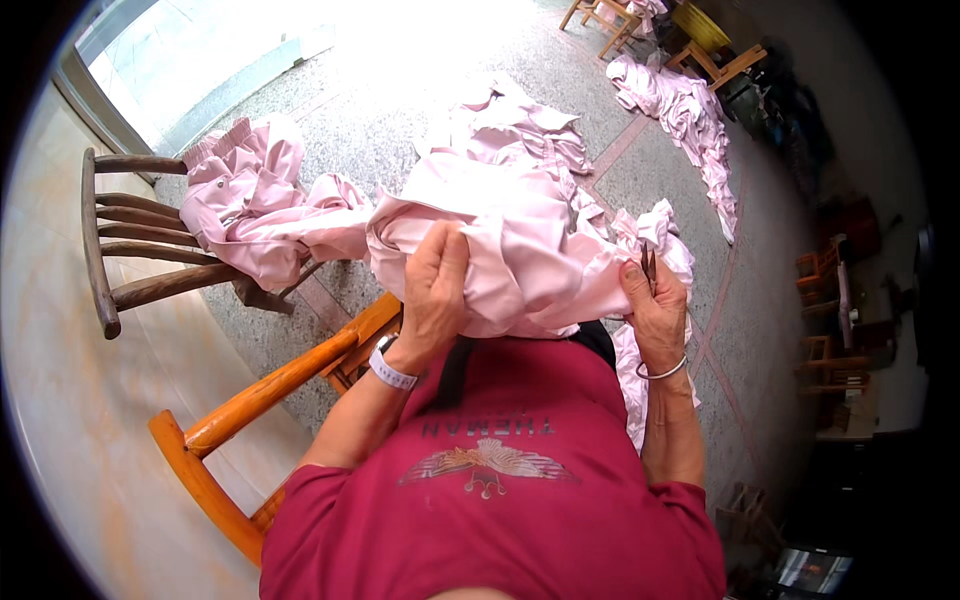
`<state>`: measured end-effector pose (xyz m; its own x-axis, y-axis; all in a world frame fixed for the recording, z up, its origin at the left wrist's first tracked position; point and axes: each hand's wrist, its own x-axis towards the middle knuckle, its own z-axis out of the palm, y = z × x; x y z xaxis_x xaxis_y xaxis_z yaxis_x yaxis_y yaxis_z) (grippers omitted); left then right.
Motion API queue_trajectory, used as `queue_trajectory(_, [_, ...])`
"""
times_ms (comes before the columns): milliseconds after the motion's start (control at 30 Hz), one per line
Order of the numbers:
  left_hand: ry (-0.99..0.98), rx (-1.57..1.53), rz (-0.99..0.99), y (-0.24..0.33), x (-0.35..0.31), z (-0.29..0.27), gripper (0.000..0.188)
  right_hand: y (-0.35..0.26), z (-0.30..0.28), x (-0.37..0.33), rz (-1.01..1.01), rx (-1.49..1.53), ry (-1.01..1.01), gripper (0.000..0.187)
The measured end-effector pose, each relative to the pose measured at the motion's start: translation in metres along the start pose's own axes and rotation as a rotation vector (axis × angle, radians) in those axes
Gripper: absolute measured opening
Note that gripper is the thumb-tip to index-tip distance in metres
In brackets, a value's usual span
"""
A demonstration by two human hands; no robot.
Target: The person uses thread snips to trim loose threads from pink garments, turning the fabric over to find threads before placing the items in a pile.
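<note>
A pale pink garment (pixel 490 235) lies bunched over my lap, its fabric stretched between my two hands. My left hand (pixel 437 285) is closed on a fold of it, thumb uppermost, with a watch on that wrist. My right hand (pixel 660 315) pinches the garment's right edge between thumb and fingers. Held in that same hand are small dark thread snips (pixel 649 264), their pointed blades sticking up past the fingers; the handles are hidden in the palm. More pink cloth (pixel 520 125) is heaped just beyond the garment.
On my left, a dark wooden chair (pixel 150 240) bears a pink garment with a gathered waistband (pixel 240 200). Nearer is an orange wooden chair (pixel 270 395). A long pink cloth pile (pixel 680 115) trails onto the speckled floor at far right, by a yellow container (pixel 700 27).
</note>
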<state>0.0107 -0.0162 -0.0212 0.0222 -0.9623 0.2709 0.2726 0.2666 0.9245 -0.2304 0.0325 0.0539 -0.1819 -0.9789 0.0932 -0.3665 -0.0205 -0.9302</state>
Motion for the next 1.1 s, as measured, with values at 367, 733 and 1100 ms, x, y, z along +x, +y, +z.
queue_trajectory(367, [-0.014,-0.425,-0.13,-0.004,0.002,0.001,0.024,-0.047,0.016,-0.025,-0.407,-0.393,-0.106,0.058])
queue_trajectory(733, [0.104,-0.83,-0.328,-0.006,0.01,-0.009,0.028,-0.013,0.018,-0.024,-0.295,-0.365,-0.149,0.007])
queue_trajectory(1100, [0.023,-0.634,-0.271,0.004,-0.003,0.014,0.021,-0.063,0.026,-0.012,-0.109,0.092,-0.315,0.038])
